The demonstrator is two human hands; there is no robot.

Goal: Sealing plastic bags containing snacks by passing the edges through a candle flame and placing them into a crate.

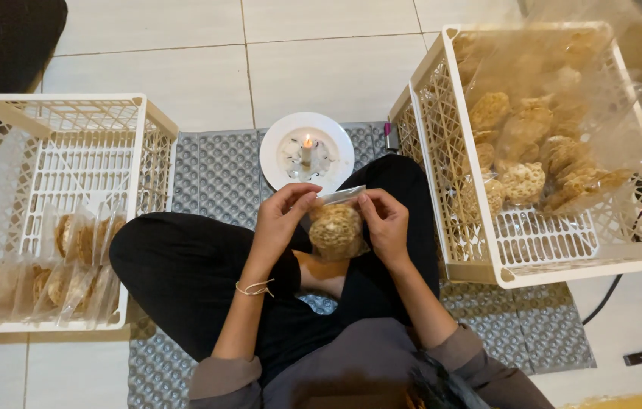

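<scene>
Both hands pinch the top edge of a small clear bag of crackers. Left hand: fingers closed narrow on the bag's left top corner, thumb and forefinger gripping the plastic. Right hand: fingers curled tight on the right top corner, same pinch. Bag hangs between the two hands, above the person's crossed legs, mouth stretched flat between the fingertips. String bracelet on the left wrist.

Landmark: the bag. Just beyond it, on the floor mat, sits a white plate with a lit candle standing in its middle. A small pink lighter-like object lies beyond and slightly right of the bag, by the crate corner; can't tell exactly what it is. Right of the bag, close by the knee: white lattice crate lined with a big clear plastic sheet, holding a heap of loose round crackers. Left of the bag, well apart: second white crate, with a row of filled small bags standing along its near side. A black cable runs on the tiles to the far right of the bag.
</scene>
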